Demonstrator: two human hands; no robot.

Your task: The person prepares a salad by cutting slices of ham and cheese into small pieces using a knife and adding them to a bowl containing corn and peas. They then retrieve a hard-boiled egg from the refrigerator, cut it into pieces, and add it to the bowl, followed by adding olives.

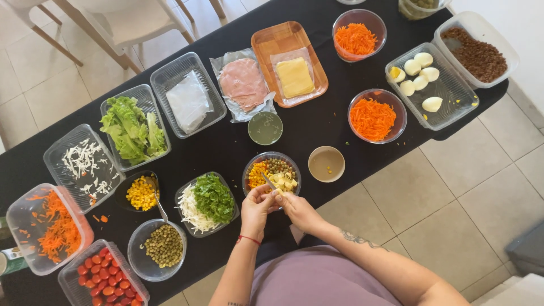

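Note:
My two hands meet over the near rim of a clear bowl (271, 154) that holds corn, peas and pale yellow cubes. My right hand (298, 211) grips a small knife (267, 181), its blade pointing left over the bowl. My left hand (256, 207), with a red string at the wrist, pinches a small pale yellow piece against the blade. The piece is mostly hidden by the fingers.
The black table (317, 127) carries many containers: shredded cabbage with greens (207, 203), peas (163, 245), corn (141, 194), cherry tomatoes (106, 279), grated carrot (372, 118), lettuce (131, 129), boiled eggs (422, 76), ham (243, 84), sliced cheese on a wooden tray (294, 76). A small empty bowl (326, 164) stands right of my hands.

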